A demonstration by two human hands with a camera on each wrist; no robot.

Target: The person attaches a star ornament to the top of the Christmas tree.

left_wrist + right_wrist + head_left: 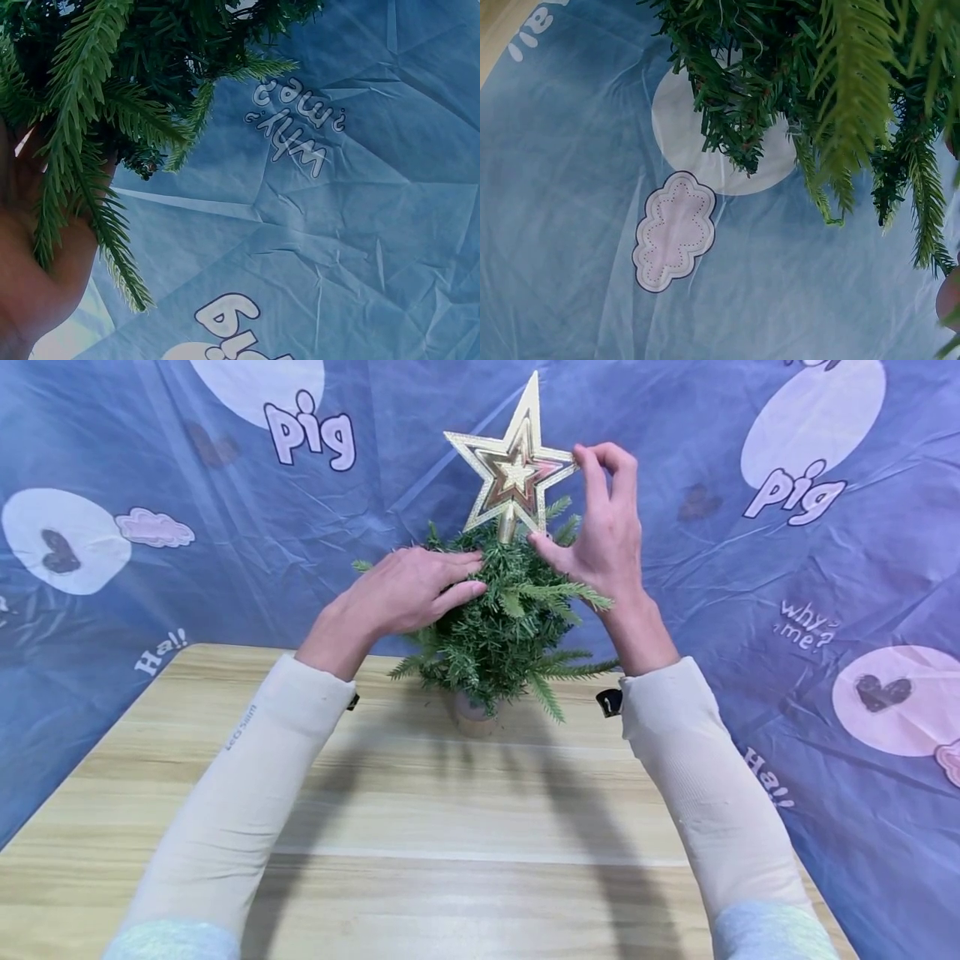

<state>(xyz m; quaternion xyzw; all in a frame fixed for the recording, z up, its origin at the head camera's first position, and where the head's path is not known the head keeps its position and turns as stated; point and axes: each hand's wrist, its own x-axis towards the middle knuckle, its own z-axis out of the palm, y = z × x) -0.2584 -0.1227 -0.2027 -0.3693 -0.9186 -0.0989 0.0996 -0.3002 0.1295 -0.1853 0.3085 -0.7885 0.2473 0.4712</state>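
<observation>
A gold star tree topper (516,472), with smaller stars nested inside it, stands upright above a small green artificial Christmas tree (495,643). My right hand (603,522) holds the star from the right, fingertips at its right point and thumb by its lower right point. From the left, my left hand (412,585) grips the upper branches just below the star; its fingertips are partly hidden in the needles. The left wrist view has the palm (41,292) behind hanging sprigs. In the right wrist view only a bit of a fingertip (951,300) shows.
The tree's pale round base (474,717) rests near the back of a light wooden table (465,860). Behind it hangs a creased blue cloth (420,435) printed with words, hearts and clouds. Lighter green sprigs (558,602) stick out on the tree's right side.
</observation>
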